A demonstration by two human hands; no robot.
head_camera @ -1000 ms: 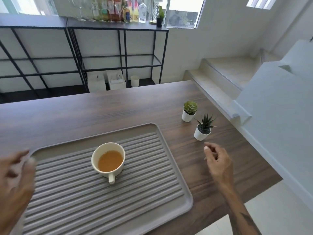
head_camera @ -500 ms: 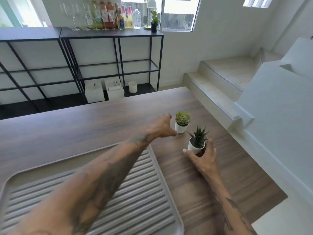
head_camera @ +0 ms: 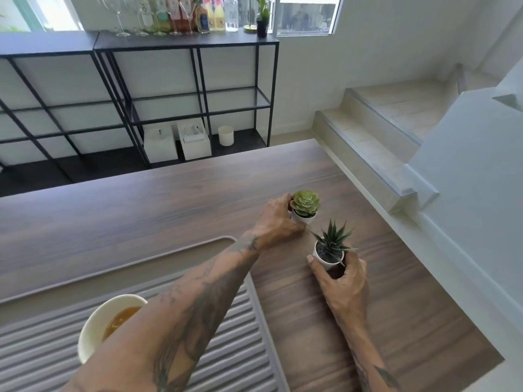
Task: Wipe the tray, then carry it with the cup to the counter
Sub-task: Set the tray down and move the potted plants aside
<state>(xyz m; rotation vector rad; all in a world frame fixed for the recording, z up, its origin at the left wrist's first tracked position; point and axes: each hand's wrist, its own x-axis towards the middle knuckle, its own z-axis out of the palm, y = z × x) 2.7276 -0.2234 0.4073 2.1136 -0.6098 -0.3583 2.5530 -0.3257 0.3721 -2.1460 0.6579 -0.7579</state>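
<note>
A grey ribbed tray lies on the wooden table at the lower left. A white cup of amber drink stands on the tray, half hidden under my left forearm. My left hand reaches across the tray and grips the white pot of a round green succulent. My right hand is wrapped around the white pot of a spiky dark succulent, just right of the tray. No cloth is in view.
The wooden table ends at the right above a light floor and tiled steps. Beyond the table's far edge stands a black metal shelf with bottles and glasses on top and white boxes at the bottom.
My left arm swung from the tray's left side across it to the round succulent and closed on its pot. My right hand went forward and closed around the spiky plant's pot. The view shifted closer.
</note>
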